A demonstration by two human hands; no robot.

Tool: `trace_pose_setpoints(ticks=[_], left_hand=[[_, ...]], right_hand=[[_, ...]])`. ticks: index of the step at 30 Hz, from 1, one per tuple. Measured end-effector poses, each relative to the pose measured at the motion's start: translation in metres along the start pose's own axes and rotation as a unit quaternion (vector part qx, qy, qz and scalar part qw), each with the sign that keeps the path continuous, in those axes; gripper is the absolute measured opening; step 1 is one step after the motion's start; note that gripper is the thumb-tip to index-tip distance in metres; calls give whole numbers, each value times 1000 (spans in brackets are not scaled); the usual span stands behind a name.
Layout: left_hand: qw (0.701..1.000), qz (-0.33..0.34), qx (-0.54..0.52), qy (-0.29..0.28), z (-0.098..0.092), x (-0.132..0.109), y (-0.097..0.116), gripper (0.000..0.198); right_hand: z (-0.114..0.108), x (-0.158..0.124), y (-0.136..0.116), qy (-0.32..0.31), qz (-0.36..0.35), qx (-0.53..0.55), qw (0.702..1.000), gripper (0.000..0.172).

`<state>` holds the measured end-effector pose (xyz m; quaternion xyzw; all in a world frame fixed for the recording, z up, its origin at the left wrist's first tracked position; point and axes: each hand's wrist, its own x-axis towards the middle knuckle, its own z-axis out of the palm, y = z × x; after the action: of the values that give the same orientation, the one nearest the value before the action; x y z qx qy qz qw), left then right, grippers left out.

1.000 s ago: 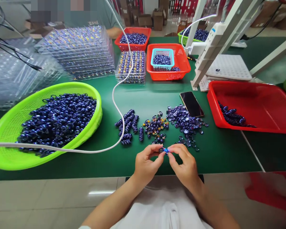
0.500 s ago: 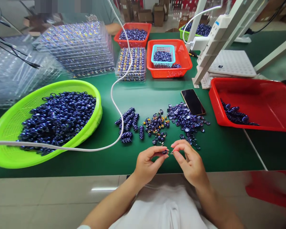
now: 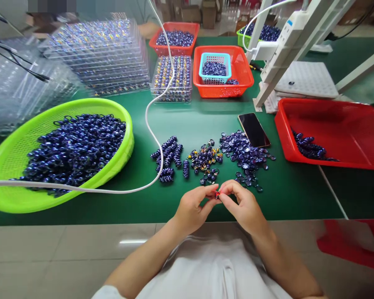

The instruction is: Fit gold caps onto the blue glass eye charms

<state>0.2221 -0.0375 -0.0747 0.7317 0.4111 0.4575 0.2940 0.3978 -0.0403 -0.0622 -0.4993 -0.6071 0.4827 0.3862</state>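
Note:
Just above the table's front edge, my left hand [image 3: 191, 209] pinches a small shiny dark-blue piece [image 3: 217, 195] between thumb and fingers. A red glow shows on it. The fingertips of my right hand [image 3: 244, 207] are closed against the same piece; whatever tiny part they grip is hidden. Beyond my hands lies a pile of small blue parts with yellow bits [image 3: 205, 158]. Left of that are stacked rolls of blue rings [image 3: 170, 151]. To the right spreads a heap of flat, round blue caps [image 3: 247, 151], touching or close to a phone [image 3: 254, 130].
A big green basket [image 3: 129, 124] of blue rings stands left, crossed by a white cable [image 3: 148, 114]. Clear trays [image 3: 171, 94] of parts are stacked behind. Red baskets [image 3: 202, 90] stand at the back, and a red bin [image 3: 336, 160] at right beside a metal post [image 3: 269, 79].
My right hand has moved left, and its fingertips now meet the piece in my left hand. A red glow has appeared there. The whole view has shifted slightly.

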Motion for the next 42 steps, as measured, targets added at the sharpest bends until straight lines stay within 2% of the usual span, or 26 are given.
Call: trace_pose_setpoints(ticks=[5,9,13,20,27,32,35,42], left_hand=[[1000,-5,1,-11,-1,1,2,15],[1000,1,-14,-24,-3,3,2,14],[999,-7,-36,-12,-1,1,1,15],[998,-1,-67,-3,1,1,2,18],[997,-10,-62,-54,-7,5,1,18],[998,32,-47,-23,-4,6,1,15],[998,31,-55,-12,-2,5,3,15],[995,-8,-85,-47,-6,7,4,17]], right_hand=[[2,-2,2,9,23,16,1000,13],[2,-1,2,0,48,40,998,13],[3,0,2,-10,63,65,996,13],[-1,-1,-6,-7,39,24,999,15],[-9,1,-7,-42,33,13,998,17],[-7,3,-4,-46,66,58,995,19],[-7,4,-4,-51,72,55,995,19],[-17,6,-9,-97,68,45,992,18]])
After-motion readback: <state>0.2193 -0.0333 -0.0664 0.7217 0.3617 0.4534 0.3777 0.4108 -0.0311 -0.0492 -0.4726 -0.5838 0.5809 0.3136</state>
